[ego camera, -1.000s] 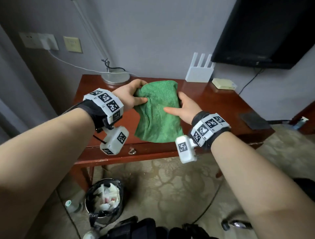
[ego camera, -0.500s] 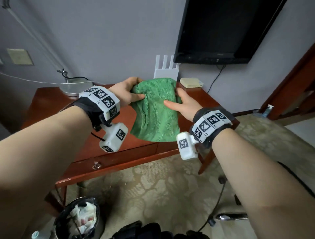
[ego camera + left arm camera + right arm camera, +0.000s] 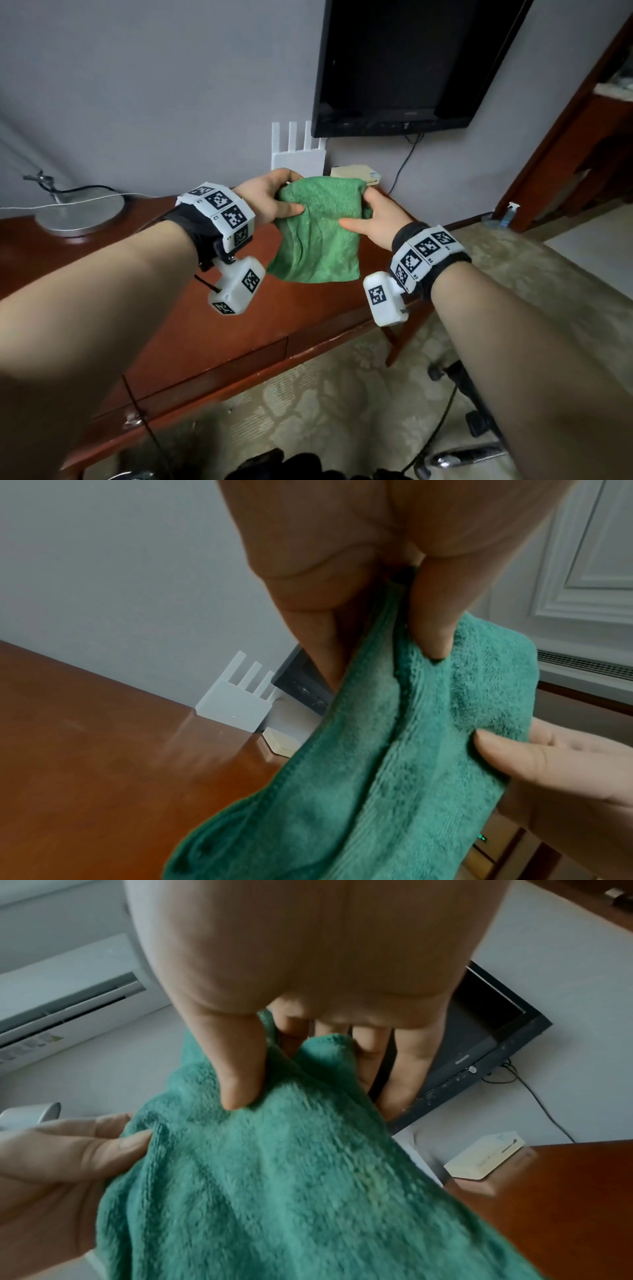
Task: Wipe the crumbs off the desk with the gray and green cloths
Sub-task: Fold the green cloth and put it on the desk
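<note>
A green cloth [image 3: 317,236] hangs folded in the air above the red-brown wooden desk [image 3: 164,318]. My left hand [image 3: 274,202] pinches its upper left edge, thumb on the near face. My right hand [image 3: 371,219] pinches its upper right edge the same way. In the left wrist view the green cloth [image 3: 394,764] drapes down from my left hand [image 3: 387,610], with the right hand [image 3: 548,772] at its far side. The right wrist view has the green cloth [image 3: 274,1177] under my right hand [image 3: 260,1064]. No gray cloth and no crumbs are in view.
A lamp base [image 3: 80,214] with its cable sits at the desk's back left. A white router [image 3: 298,154] and a small cream box [image 3: 356,174] stand against the wall under a black TV [image 3: 404,65]. A chair base [image 3: 469,442] is on the carpet at the right.
Both hands keep hold of the green cloth and it stays lifted. My view has swung right and up, so the bin by the desk is gone from sight and the TV is central.
</note>
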{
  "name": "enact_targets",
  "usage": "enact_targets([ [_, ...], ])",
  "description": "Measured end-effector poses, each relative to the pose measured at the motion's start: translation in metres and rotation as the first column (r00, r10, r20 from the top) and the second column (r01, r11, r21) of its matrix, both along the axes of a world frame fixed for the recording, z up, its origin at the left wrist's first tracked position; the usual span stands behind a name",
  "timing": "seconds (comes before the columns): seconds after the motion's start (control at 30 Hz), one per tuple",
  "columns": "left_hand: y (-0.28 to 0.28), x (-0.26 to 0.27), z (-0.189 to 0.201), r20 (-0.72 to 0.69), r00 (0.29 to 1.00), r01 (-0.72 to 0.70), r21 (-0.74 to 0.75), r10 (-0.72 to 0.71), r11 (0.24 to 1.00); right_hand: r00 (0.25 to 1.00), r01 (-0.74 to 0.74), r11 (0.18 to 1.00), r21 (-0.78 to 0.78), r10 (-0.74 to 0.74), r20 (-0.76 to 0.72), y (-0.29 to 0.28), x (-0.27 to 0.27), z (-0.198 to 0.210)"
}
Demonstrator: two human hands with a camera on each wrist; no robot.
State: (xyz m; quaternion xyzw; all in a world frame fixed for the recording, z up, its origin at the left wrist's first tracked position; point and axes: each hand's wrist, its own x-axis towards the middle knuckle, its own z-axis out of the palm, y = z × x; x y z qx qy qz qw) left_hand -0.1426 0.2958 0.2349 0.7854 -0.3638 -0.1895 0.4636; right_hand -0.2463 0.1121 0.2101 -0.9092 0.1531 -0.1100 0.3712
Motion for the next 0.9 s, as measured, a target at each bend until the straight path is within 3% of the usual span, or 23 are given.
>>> enact_targets([
  [0.17, -0.071, 0.016, -0.006, -0.039, 0.999, -0.037, 0.003, 0.037, 0.999, 1.0, -0.026, 0.987, 0.159, 0.025, 0.007, -0.073, 0.014, -0.004],
  [0.3, -0.138, 0.022, -0.01, -0.047, 0.994, -0.101, 0.001, 0.101, 0.995, 0.996, -0.094, 0.907, 0.409, 0.087, 0.037, -0.141, 0.025, -0.004],
  [0.37, -0.173, 0.024, -0.01, -0.025, 0.99, -0.142, 0.013, 0.142, 0.99, 0.993, -0.119, 0.883, 0.453, 0.105, 0.055, -0.178, 0.033, -0.002],
  [0.47, -0.225, 0.028, -0.009, -0.005, 0.987, -0.159, 0.016, 0.159, 0.987, 0.991, -0.133, 0.878, 0.461, 0.124, 0.049, -0.229, 0.041, 0.007],
  [0.57, -0.263, 0.034, -0.006, -0.037, 0.977, -0.209, 0.008, 0.209, 0.978, 0.991, -0.134, 0.923, 0.361, 0.129, 0.038, -0.277, 0.049, 0.015],
  [0.9, -0.341, 0.078, -0.017, -0.154, 0.955, -0.248, 0.059, 0.255, 0.967, 0.95, -0.235, 0.93, 0.284, 0.281, -0.133, -0.383, 0.102, 0.013],
])
